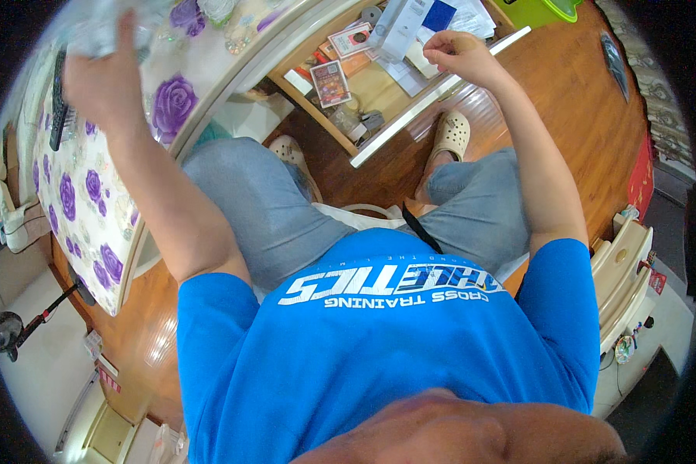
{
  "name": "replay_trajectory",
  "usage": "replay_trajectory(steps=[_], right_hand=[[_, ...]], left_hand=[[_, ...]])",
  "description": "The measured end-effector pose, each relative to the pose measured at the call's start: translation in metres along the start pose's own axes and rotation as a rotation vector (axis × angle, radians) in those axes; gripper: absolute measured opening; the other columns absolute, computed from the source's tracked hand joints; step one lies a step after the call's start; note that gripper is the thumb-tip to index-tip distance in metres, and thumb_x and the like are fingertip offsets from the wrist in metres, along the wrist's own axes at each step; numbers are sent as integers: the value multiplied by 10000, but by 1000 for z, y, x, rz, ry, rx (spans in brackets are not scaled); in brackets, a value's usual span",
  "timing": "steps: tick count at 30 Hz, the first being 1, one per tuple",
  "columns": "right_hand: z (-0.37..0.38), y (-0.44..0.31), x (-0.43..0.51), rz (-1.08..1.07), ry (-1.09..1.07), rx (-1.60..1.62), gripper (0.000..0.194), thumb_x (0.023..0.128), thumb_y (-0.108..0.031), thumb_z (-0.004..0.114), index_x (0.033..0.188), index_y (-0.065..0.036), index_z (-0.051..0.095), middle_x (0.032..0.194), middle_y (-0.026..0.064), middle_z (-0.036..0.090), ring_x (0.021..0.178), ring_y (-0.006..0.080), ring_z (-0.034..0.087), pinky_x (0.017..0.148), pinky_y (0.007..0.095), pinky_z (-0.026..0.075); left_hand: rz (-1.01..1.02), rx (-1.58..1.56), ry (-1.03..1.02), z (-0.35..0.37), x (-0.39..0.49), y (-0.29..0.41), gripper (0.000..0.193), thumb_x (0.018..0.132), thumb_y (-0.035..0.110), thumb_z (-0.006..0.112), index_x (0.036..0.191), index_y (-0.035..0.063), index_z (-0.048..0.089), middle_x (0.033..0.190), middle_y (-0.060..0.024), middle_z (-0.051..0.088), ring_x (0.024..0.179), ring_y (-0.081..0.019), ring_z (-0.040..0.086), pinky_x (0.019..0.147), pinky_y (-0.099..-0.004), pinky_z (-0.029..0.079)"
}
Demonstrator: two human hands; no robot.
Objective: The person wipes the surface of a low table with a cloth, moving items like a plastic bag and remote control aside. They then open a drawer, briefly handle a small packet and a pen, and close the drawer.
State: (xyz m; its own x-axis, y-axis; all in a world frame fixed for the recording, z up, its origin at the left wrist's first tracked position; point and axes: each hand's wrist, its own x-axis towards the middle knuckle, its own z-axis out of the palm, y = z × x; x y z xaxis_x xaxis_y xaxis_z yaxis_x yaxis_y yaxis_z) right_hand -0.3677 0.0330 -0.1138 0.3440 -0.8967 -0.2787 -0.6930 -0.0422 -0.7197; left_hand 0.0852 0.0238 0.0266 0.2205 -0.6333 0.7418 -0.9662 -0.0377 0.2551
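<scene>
My left hand (101,87), blurred, is over the floral tablecloth (133,174) with one finger pointing away from me. A clear, shiny thing (93,26), perhaps plastic, shows at its fingers; whether the hand grips it is unclear. Close beside that hand lies a black remote control (58,116). Over the pulled-out drawer (400,136) is my right hand (458,55), its fingers curled near the front board; I cannot tell if anything is in them. Inside the drawer are printed cards (330,84), a pale box (403,26), a blue booklet (439,15), papers (470,17) and small items.
My knees and cream clogs (452,130) are around the drawer. A lime-green bin (542,13) stands beyond its right end. Wooden flooring (557,116) stretches right, with a dark packet (615,64) on it. A cream cabinet (623,278) is at far right.
</scene>
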Motion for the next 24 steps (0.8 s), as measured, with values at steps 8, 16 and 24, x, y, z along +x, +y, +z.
replay_trajectory(steps=[8, 16, 24], right_hand=[[29, 51, 39, 8, 68, -246, 519, 849, -357, 763, 1307, -157, 624, 1032, 114, 718, 865, 221, 705, 786, 369, 579], [68, 80, 101, 153, 80, 142, 868, 812, -521, 761, 1527, -222, 369, 845, 142, 683, 638, 214, 661, 614, 357, 565], [84, 50, 106, 253, 344, -139, 756, 760, -637, 750, 1290, -146, 530, 920, 204, 726, 913, 369, 710, 848, 445, 557]], left_hand=[[273, 23, 186, 3, -22, -14, 766, 707, 452, 898, 1198, -74, 634, 1238, -239, 636, 1114, -352, 645, 978, -413, 500], [474, -1063, 76, 5, -82, 93, 498, 772, 25, 820, 1224, -18, 613, 1245, -165, 616, 1105, -261, 626, 939, -348, 515], [482, -998, -440, 5, -108, 120, 260, 763, 86, 804, 990, 68, 678, 1053, -105, 634, 912, -283, 646, 760, -353, 542]])
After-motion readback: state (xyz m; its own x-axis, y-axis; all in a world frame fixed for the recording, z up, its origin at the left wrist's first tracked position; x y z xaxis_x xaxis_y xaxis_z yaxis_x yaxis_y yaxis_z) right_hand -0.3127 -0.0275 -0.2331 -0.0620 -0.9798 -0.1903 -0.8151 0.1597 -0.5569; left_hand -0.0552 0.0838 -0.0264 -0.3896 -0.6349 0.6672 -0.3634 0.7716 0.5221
